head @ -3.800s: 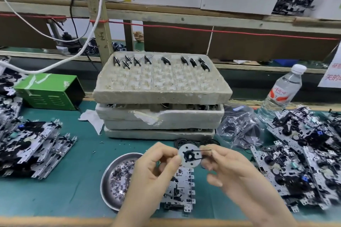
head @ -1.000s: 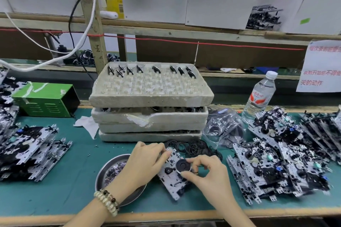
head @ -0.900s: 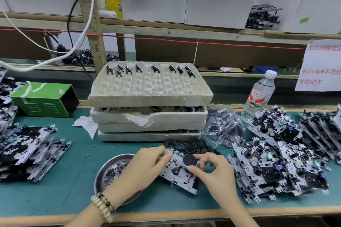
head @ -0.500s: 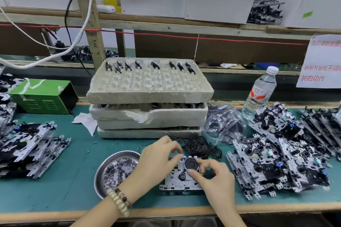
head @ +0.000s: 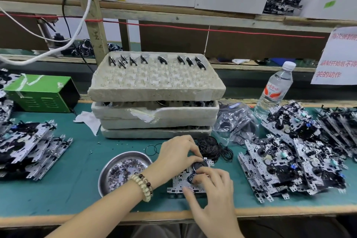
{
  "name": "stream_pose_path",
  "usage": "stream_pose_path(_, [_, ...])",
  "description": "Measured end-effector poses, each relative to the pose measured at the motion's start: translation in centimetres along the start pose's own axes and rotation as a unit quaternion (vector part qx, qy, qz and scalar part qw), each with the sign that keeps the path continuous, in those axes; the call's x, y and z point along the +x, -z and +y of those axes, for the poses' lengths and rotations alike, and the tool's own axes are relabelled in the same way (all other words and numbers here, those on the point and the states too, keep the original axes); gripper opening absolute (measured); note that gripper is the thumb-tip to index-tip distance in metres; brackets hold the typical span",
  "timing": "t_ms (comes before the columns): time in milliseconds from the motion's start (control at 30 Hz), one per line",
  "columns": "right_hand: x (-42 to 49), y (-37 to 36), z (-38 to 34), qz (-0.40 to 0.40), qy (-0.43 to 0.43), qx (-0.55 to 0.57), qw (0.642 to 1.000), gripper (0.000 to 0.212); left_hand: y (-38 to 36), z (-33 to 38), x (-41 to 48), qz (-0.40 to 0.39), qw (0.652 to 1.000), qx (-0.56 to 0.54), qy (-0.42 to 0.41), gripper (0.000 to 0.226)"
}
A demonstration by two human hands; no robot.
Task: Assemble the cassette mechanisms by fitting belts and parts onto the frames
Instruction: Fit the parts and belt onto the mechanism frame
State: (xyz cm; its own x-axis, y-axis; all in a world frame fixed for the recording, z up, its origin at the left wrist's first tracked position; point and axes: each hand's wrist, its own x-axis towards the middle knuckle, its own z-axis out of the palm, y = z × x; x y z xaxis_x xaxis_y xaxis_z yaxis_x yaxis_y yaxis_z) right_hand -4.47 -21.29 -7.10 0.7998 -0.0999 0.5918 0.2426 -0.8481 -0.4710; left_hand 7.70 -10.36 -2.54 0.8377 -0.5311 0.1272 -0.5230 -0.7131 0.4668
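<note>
Unit in hand: 1 metal frame lies flat on the green mat, at the lower centre of the picture, near the table edge.
Part being fitted: a black flywheel sits on the upper right part of this frame. I judge it is seated or almost seated, but its shaft is hidden.
Left hand: it enters from the lower left. The fingers curl over the far edge of the frame and hold it steady, with the thumb tip beside the flywheel.
Right hand: thumb and forefinger pinch the near rim of the flywheel. I cannot tell whether a belt is between them.
Belt: none is visible on this unit, so this step is probably not done. A heap of loose belts lies just above and to the right of the hands.
Flywheel supply: the top foam tray has flywheels only in its far row, and the other pockets are empty.
Small parts: a steel dish of washers stands just left of the frame.
Batch: there are piles of mechanisms at the left edge and at the right. I cannot tell which are finished.
</note>
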Motion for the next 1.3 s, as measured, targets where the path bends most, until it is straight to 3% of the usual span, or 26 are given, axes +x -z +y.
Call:
stream_pose_path(333, [0.4,-0.2,-0.7,-0.064,0.114,-0.117,0.984,0.027,-0.4,-0.1,0.0,0.013,1.000,-0.020,-0.002,0.016])
stream_pose_path(467, [1.0,0.9,0.2,-0.114,0.158,-0.116,0.974,0.028,-0.4,0.0,0.0,0.009,1.000,-0.013,-0.008,0.016])
stream_pose_path(567, [1.0,2.0,1.5,-0.124,0.114,-0.076,0.983,0.025,-0.5,-0.1,-0.7,0.023,1.000,-0.004,-0.016,0.016])
stream_pose_path(767, [0.1,3.9,3.2,-0.085,-0.055,-0.013,0.995,0.014,-1.3,-0.7,-4.4,0.119,0.988,0.017,-0.093,0.014])
stream_pose_path(833, [0.0,4.5,3.4,-0.115,-0.136,-0.014,0.984,0.021,-0.9,-1.0,-5.2,0.139,0.985,0.014,-0.104,0.008])
stream_pose_path(900, [0.0,4.8,3.7,-0.198,-0.187,-0.036,0.961,0.029,-0.6,-1.5,-5.9,0.150,0.984,-0.009,-0.093,0.019])
stream_pose_path(1033, [1.0,4.8,3.9,-0.272,-0.176,-0.078,0.943,0.041,-0.4,-2.1,-7.2,0.132,0.976,-0.172,-0.037,0.022])
stream_pose_path(1167, [2.5,5.0,5.4,-0.337,-0.201,0.031,0.919,0.042,-0.5,-2.5,-7.5,0.134,0.943,-0.303,0.037,0.015])
stream_pose_path(1300, [3.9,4.8,6.4,-0.407,-0.284,0.157,0.854,0.039,-0.3,-2.4,-7.6,0.137,0.897,-0.410,0.092,0.025])
